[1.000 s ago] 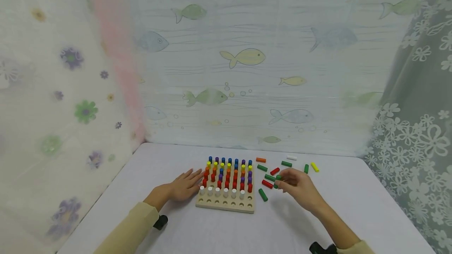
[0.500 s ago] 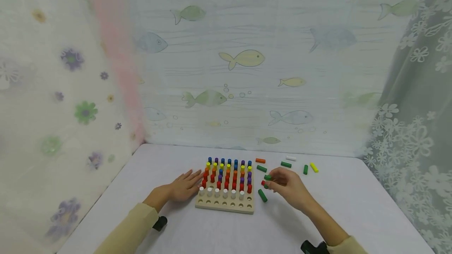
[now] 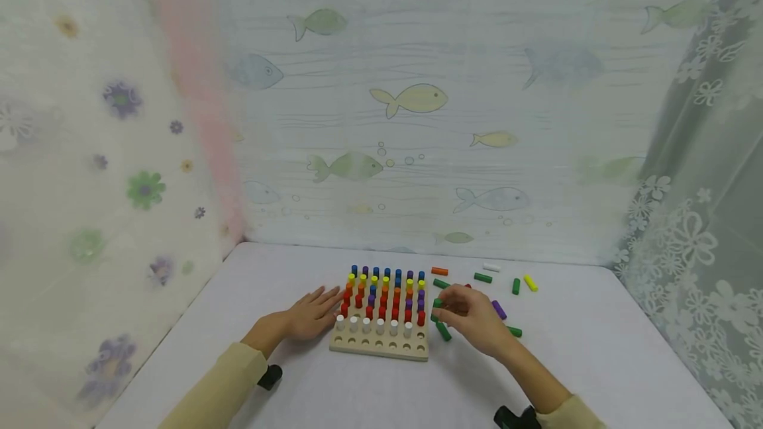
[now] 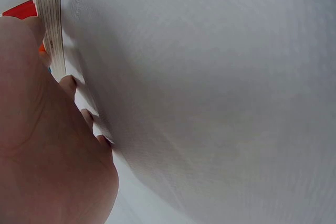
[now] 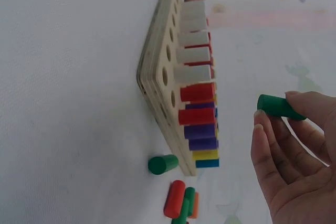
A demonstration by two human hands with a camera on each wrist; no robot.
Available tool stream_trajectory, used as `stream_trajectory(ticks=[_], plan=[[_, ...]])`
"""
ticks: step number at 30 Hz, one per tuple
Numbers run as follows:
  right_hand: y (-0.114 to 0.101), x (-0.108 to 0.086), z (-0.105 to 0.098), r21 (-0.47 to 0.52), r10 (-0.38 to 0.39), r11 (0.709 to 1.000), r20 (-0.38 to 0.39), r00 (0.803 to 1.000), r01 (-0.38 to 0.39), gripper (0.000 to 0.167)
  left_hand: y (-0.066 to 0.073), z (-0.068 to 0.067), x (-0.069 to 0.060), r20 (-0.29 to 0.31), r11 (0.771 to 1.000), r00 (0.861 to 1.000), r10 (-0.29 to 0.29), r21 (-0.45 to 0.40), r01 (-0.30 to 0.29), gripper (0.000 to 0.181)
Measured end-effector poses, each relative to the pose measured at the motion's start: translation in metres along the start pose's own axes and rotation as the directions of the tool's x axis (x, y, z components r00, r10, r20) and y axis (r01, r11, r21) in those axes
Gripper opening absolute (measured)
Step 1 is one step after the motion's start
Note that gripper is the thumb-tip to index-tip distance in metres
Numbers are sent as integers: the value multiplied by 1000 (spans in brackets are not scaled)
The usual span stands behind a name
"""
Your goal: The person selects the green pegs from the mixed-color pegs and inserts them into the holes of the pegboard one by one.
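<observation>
A wooden pegboard [image 3: 379, 348] sits on the table, its rows filled with blue, purple, yellow, orange, red and white pegs; bare holes show along the near edge. My left hand [image 3: 308, 316] lies flat with spread fingers against the board's left side. Just right of the board, my right hand [image 3: 473, 322] pinches a green peg [image 5: 278, 106] between thumb and fingertips, held above the table. In the right wrist view, another green peg [image 5: 163, 164] lies beside the board, close to a loose red peg [image 5: 175, 199].
Loose pegs lie to the right: orange [image 3: 440, 271], white [image 3: 491, 267], yellow [image 3: 530, 283], purple [image 3: 499, 310] and several green ones, one near my right wrist [image 3: 515, 332]. A white cloth covers the table [image 3: 369, 396]. A fish-patterned curtain [image 3: 381, 210] hangs behind.
My right hand has moved left toward the board with the green peg, uncovering a purple peg and a green peg on its right. My left hand stays in place.
</observation>
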State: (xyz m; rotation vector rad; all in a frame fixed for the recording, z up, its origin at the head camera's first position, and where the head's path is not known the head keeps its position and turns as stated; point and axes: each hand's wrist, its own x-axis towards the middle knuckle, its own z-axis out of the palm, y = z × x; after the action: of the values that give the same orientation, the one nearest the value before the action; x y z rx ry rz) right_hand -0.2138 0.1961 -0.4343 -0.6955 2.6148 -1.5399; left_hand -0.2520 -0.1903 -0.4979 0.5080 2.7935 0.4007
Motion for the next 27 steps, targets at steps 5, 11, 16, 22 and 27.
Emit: stream_trajectory(ticks=[5, 11, 16, 22, 27], plan=[[-4, 3, 6, 0, -22, 1000, 6, 1000, 22, 15, -2, 0, 1, -5, 1000, 1000, 9, -11, -9, 62], [-5, 7, 16, 13, -61, 998, 18, 998, 61, 19, 1, -2, -3, 2, 1000, 1000, 16, -14, -16, 63], [-8, 7, 23, 31, -65, 997, 41, 997, 64, 18, 11, -8, -11, 21, 999, 999, 31, -31, -30, 65], [-13, 7, 32, 34, -58, 998, 51, 997, 56, 15, 15, -7, -16, 21, 999, 999, 29, -28, -29, 65], [-17, 7, 39, 26, -71, 997, 69, 995, 69, 12, 14, -3, -15, 6, 999, 1000, 14, -29, -14, 64]])
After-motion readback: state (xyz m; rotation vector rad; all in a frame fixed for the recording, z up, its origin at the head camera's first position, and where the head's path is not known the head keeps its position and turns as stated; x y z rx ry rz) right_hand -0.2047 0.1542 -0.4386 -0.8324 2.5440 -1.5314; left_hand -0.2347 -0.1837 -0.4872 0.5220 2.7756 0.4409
